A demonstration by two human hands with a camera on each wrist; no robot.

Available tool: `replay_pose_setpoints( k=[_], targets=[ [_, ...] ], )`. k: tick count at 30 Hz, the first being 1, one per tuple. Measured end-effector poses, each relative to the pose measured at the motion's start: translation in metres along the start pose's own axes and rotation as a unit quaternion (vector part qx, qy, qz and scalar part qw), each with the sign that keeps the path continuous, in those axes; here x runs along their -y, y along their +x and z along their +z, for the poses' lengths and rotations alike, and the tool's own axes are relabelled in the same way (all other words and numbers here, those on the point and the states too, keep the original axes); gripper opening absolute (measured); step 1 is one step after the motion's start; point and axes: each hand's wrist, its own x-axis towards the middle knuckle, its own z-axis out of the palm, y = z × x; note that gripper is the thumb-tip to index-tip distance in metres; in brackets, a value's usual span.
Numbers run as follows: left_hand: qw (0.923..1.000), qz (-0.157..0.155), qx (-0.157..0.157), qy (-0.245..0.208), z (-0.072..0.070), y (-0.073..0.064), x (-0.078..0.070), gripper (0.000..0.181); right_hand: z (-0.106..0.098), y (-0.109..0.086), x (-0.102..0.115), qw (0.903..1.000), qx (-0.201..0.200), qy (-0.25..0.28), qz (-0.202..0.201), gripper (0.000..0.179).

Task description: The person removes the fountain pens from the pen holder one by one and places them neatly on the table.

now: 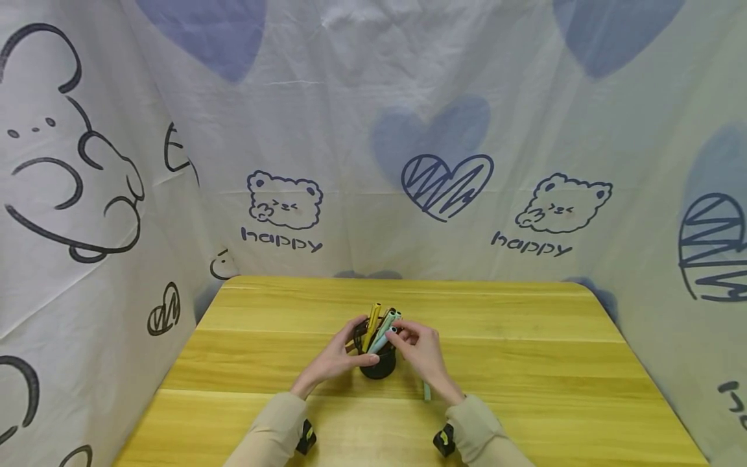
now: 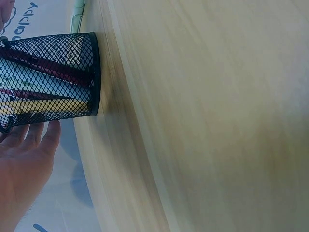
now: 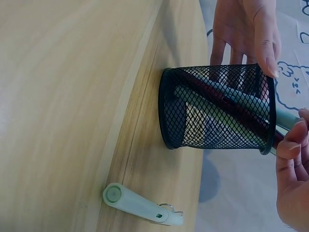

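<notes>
A black mesh pen holder (image 1: 378, 368) stands upright on the wooden table, with several pens in it. My left hand (image 1: 334, 357) holds it from the left side, thumb at the near rim and fingers behind. Leaning out of the holder are a yellow pen (image 1: 371, 326) and a light blue pen (image 1: 382, 340). My right hand (image 1: 421, 350) is at the right of the rim, thumb and forefinger pinching the light blue pen near its top. Dark red pens (image 3: 217, 99) show through the mesh. A mint green pen (image 3: 140, 205) with a clip lies on the table, right of the holder.
The yellow wood-grain table (image 1: 525, 363) reaches back to a white cloth curtain (image 1: 350, 143) printed with hearts and bears. More curtain hangs on both sides. Black wrist devices (image 1: 306, 437) sit at the sleeves.
</notes>
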Motion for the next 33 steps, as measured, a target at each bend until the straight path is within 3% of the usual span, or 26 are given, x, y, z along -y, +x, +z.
replay_pose_setpoints(
  k=[10,20,28,33],
  targets=[
    [1.0000,0.005,0.002,-0.003,0.001,0.001,0.001,0.093,0.002,0.002,-0.001,0.9972,0.010,-0.072,-0.018,0.019],
    [1.0000,0.007,0.004,-0.002,0.001,0.001,0.001,0.091,0.003,0.001,-0.001,0.9954,0.004,-0.090,-0.033,0.014],
    [1.0000,0.007,-0.001,-0.002,0.002,0.001,0.001,0.091,0.001,-0.005,-0.002,0.9980,-0.004,-0.039,-0.050,0.015],
    [1.0000,0.004,-0.004,-0.003,0.002,0.002,0.002,0.092,-0.001,-0.008,-0.003,0.9990,-0.020,0.004,-0.039,0.017]
  ],
)
